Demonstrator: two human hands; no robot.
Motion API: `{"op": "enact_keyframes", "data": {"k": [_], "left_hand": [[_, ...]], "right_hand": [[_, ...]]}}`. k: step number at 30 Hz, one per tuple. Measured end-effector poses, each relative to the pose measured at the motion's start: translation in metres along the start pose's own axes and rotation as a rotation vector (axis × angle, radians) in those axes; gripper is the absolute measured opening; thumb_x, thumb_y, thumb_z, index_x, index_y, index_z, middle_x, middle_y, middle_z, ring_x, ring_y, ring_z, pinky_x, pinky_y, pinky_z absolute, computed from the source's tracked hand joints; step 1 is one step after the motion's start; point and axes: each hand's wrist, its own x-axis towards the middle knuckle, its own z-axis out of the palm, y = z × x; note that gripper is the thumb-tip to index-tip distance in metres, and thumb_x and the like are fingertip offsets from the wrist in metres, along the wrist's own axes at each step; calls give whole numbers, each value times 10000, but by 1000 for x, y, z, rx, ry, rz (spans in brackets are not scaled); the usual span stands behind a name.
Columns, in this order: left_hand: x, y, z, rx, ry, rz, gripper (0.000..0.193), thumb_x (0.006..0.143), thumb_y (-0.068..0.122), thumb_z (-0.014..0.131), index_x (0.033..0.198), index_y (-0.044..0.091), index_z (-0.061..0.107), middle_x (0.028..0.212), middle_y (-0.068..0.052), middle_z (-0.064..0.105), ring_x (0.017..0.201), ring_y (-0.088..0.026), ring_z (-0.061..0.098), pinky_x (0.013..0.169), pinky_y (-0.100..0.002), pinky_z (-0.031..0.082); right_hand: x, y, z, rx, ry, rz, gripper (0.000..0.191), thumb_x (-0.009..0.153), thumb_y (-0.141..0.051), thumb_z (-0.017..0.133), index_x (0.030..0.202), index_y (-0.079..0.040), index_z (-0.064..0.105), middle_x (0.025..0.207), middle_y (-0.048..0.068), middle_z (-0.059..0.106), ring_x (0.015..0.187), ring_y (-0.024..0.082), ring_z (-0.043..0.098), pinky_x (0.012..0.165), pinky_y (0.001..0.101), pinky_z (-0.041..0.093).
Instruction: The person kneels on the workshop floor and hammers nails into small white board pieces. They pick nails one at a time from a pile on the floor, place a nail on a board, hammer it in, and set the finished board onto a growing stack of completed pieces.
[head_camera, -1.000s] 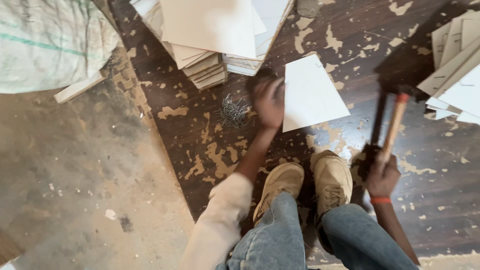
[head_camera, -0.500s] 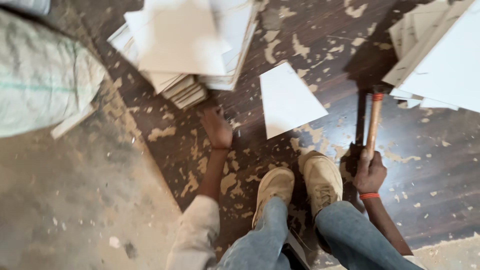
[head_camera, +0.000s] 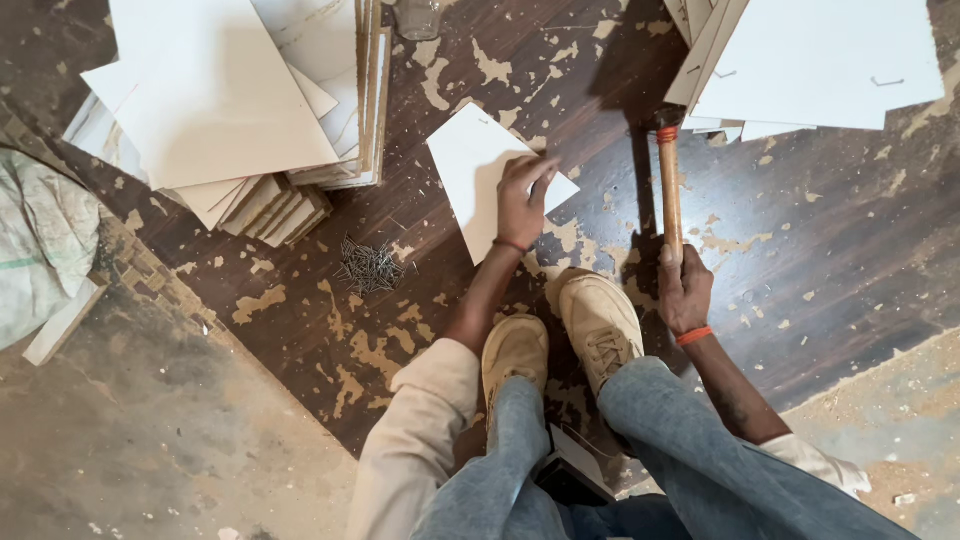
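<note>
While the right hand (head_camera: 684, 290) grips the hammer (head_camera: 669, 190), the left hand (head_camera: 520, 200) lies spread on a thin, stiff, probably brittle white tile (head_camera: 480, 175) at centre frame, best held by its edges.

Hammer (head_camera: 670, 195) head lost in shadow under right tile stack (head_camera: 820, 60), stack cut by top edge. Left tile stack (head_camera: 220, 100) cropped at top too. Sack (head_camera: 40, 250) cut by left edge. Nails (head_camera: 368, 266) too small to count. Left hand (head_camera: 522, 200) covers part of loose tile (head_camera: 470, 160).
</note>
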Motion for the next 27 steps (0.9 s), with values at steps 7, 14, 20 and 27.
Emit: {"op": "enact_keyframes", "data": {"k": [7,14,20,27], "left_hand": [[-5,10,11,41,17,-181,308,957,46,677,1263,47,645,1062,-93,712,1032,-259,656,943,-396,524],[-1,27,3,32,136,104,159,907,-5,695,1048,68,679,1019,-82,704,1024,-292,649,930,-410,509],[-7,20,6,75,45,0,171,929,-9,685,1070,89,678,1004,-85,707,1012,-290,662,938,-417,504],[-11,8,15,109,41,-85,252,933,3,670,1164,82,613,1101,-125,689,1058,-345,647,944,-451,510]], "right_hand": [[-60,-15,-3,263,-103,59,408,1093,-376,516,886,-28,563,594,-16,470,497,72,378,433,284,294],[-71,-27,-6,134,-121,6,401,1087,-359,530,870,-27,585,596,-2,491,527,89,414,467,320,328],[-59,-38,-11,-83,-148,-88,395,1089,-353,527,930,1,602,591,65,527,499,159,478,477,367,378],[-54,-42,-10,-156,-140,-174,406,1059,-360,532,1008,35,614,552,115,521,453,213,501,467,395,394]]}}
